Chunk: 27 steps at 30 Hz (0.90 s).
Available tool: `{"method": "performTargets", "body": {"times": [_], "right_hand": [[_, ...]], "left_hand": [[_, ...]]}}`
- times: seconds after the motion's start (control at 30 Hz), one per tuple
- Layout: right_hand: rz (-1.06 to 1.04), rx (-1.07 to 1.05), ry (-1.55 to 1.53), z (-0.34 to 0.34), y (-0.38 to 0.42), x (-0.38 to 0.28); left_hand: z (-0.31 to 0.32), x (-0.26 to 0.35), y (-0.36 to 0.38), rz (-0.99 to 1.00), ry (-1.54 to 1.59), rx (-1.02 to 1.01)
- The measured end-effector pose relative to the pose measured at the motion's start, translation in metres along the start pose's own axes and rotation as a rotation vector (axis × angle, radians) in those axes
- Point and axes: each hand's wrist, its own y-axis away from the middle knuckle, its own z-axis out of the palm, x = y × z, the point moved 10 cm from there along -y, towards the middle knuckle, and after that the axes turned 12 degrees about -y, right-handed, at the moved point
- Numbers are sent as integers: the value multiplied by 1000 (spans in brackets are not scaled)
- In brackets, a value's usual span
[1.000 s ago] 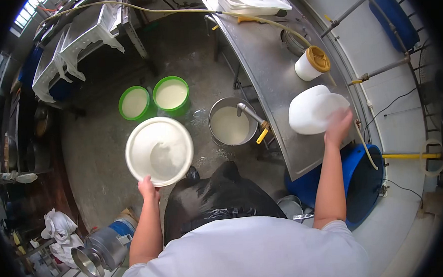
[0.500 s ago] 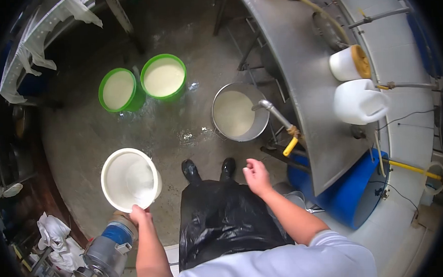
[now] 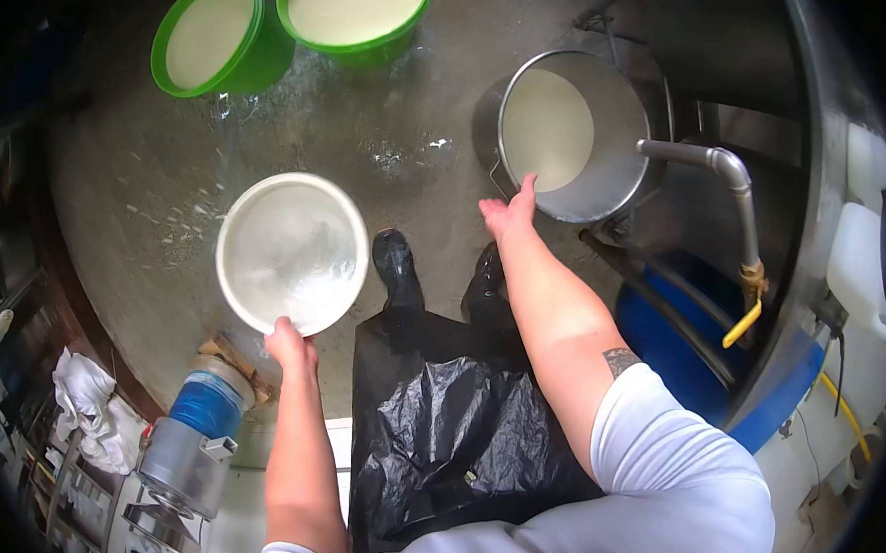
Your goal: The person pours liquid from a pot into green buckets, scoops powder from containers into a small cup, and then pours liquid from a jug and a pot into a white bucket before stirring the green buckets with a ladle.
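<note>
My left hand point(image 3: 291, 345) grips the near rim of a white bucket point(image 3: 291, 252), its mouth facing up toward me and wet inside. My right hand point(image 3: 512, 211) reaches forward with its fingers apart, close to the near rim of a large metal pot point(image 3: 615, 205). A pale, milky liquid point(image 3: 551, 131) fills the bottom of this pot. The pot's wire handle point(image 3: 498, 173) hangs down its left side, just beyond my fingers.
Two green buckets point(image 3: 269, 57) of pale liquid stand on the wet floor ahead. Above the pot's right rim juts a metal pipe point(image 3: 733, 176) with a yellow-handled valve point(image 3: 743, 324). A blue barrel point(image 3: 655, 315) sits at right, a motor-like machine point(image 3: 187, 455) at lower left.
My right hand has stretched forward to the metal pot, and its fingers have spread. The white bucket stays in my left hand, moved forward. The view has tipped down and closer.
</note>
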Motion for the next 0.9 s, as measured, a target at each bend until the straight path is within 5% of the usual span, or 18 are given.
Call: {"method": "performTargets", "body": {"times": [0.1, 0.37, 0.5, 0.7, 0.83, 0.9], "right_hand": [[14, -127, -87, 9, -31, 0], [-55, -133, -271, 4, -41, -11], [-69, -86, -198, -45, -16, -33], [-185, -93, 170, -96, 27, -93], [-251, -41, 295, -109, 64, -120], [-247, -40, 341, -112, 77, -126]], "left_hand": [[18, 21, -39, 77, 48, -168], [20, 2, -4, 68, 17, 61], [71, 24, -18, 60, -80, -158], [141, 24, -43, 12, 280, -273], [185, 4, -45, -156, 431, -487], [198, -9, -23, -336, 155, -687]]}}
